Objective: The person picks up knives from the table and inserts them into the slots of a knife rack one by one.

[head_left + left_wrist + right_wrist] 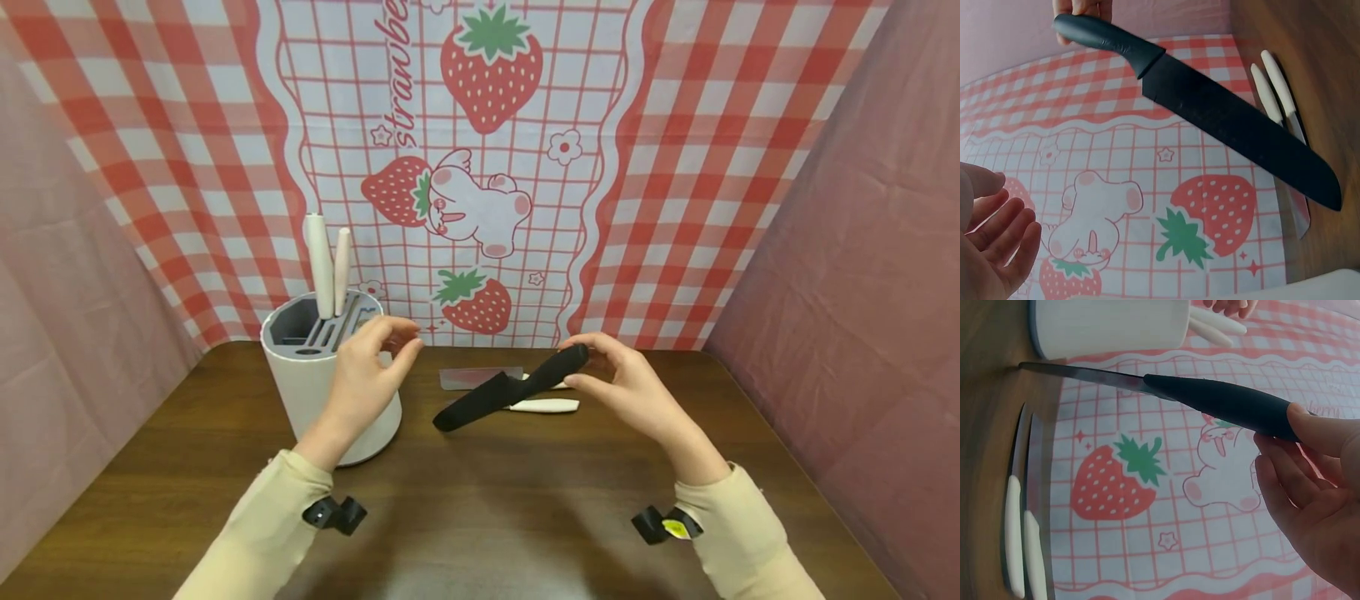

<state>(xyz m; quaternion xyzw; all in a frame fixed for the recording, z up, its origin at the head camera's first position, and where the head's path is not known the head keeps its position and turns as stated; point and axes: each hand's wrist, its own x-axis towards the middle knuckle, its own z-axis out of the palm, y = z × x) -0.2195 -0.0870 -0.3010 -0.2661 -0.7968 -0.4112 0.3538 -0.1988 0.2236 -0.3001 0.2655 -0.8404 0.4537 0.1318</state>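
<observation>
A black kitchen knife (pixel 480 398) is pinched at the end of its handle (pixel 1229 407) between the thumb and fingers of my right hand (pixel 626 385). Its broad dark blade (pixel 1235 125) slants down to the left; whether the tip touches the table I cannot tell. My left hand (pixel 367 375) is held in front of the white knife block (pixel 300 383), fingers loosely bent and holding nothing. Two knives with white handles (pixel 318 267) stand upright in the block's slots. Behind the black knife, two more white-handled knives (pixel 546 406) lie on the table.
The wooden table (pixel 465 517) runs back to a strawberry-print cloth (pixel 480 200) hung behind it. Pink cloth (pixel 825 250) hangs at both sides. The block's top has slots and a larger grey compartment (pixel 288 321).
</observation>
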